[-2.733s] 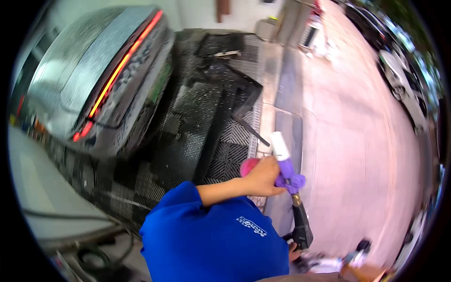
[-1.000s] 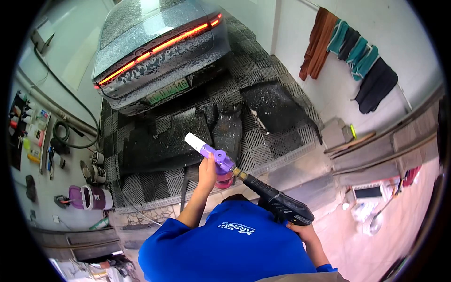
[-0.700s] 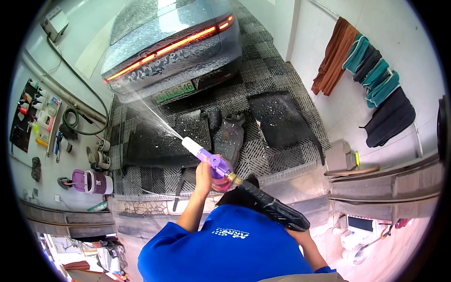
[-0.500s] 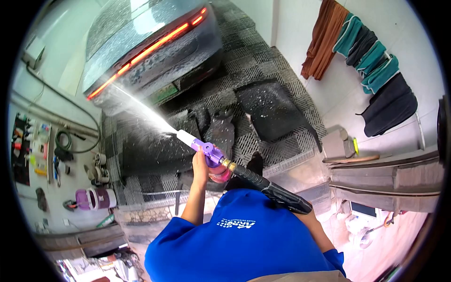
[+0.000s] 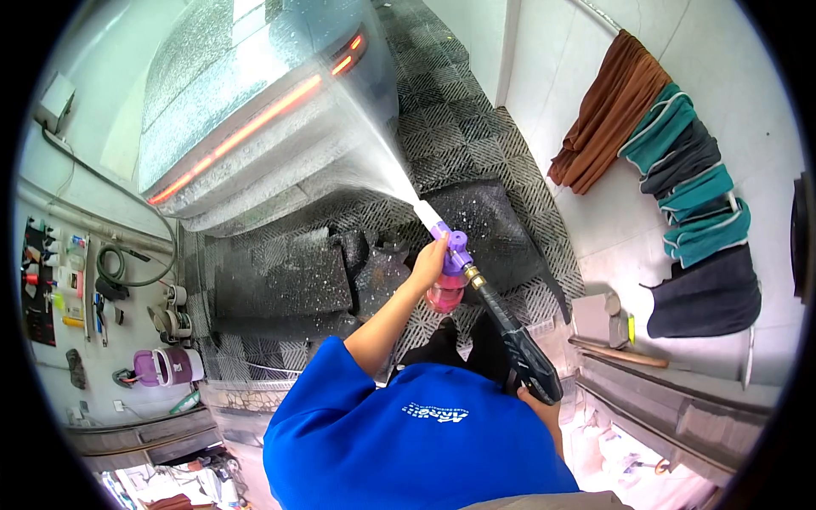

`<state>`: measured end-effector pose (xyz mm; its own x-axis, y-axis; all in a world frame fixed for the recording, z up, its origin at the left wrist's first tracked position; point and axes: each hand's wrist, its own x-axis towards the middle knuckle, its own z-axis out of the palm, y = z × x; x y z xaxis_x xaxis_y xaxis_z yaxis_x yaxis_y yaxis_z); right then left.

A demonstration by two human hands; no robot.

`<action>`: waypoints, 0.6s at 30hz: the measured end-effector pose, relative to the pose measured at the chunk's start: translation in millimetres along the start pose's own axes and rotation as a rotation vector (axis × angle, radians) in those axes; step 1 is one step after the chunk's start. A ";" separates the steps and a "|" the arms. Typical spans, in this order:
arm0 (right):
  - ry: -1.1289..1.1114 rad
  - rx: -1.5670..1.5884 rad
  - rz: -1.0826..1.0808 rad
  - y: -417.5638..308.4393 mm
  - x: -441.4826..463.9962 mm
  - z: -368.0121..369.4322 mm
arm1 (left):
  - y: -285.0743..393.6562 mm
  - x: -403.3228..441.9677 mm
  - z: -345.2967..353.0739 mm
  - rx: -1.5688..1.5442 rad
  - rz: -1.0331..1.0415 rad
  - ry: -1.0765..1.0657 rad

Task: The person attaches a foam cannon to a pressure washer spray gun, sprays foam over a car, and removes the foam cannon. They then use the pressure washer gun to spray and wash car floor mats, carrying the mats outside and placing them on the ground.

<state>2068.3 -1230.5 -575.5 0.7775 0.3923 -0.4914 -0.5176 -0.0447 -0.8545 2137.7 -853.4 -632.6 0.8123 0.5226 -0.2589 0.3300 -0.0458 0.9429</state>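
My left hand (image 5: 431, 262) is wrapped around the purple body of a foam cannon (image 5: 455, 246), just behind its white nozzle. A clear bottle with pink liquid (image 5: 445, 293) hangs below it. Brass fittings join the cannon to a black pressure washer gun (image 5: 518, 344). My right hand (image 5: 535, 401) closes on the rear end of that gun, its fingers partly hidden beneath. White foam (image 5: 378, 140) fans from the nozzle onto the rear right of a grey car (image 5: 255, 161). Foam covers the bumper and veils part of the lit red light bar (image 5: 246, 136).
Black car mats (image 5: 280, 280) lie on the grated floor (image 5: 450, 110) between me and the car. Brown and teal towels (image 5: 612, 110) hang on the right wall. A coiled hose (image 5: 119, 263), a shelf of bottles and a purple bucket (image 5: 174, 365) line the left side.
The gun and both hands have swung right, and the spray has moved from the left of the car's rear to its right. Foam now whitens the bumper and hides the green plate.
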 end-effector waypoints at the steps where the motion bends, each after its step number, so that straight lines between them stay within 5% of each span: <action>1: 0.018 0.059 0.020 -8.8 16.7 -7.9 | -7.3 24.3 16.5 0.064 -0.006 0.013; 9: 0.103 0.077 -0.004 -99.8 168.5 -93.8 | 19.9 209.9 168.2 -0.084 -0.210 -0.215; 12: 0.096 0.072 0.144 -110.3 210.4 -112.5 | 30.5 262.7 206.5 -0.195 -0.269 -0.294; 18: 0.147 0.040 0.098 -133.9 272.3 -134.2 | 78.9 317.1 247.7 -0.210 -0.235 -0.162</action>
<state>2397.2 -1241.0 -617.5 0.7648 0.2493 -0.5941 -0.6051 -0.0388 -0.7952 2540.4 -902.2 -692.2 0.7970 0.3559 -0.4879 0.4246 0.2444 0.8718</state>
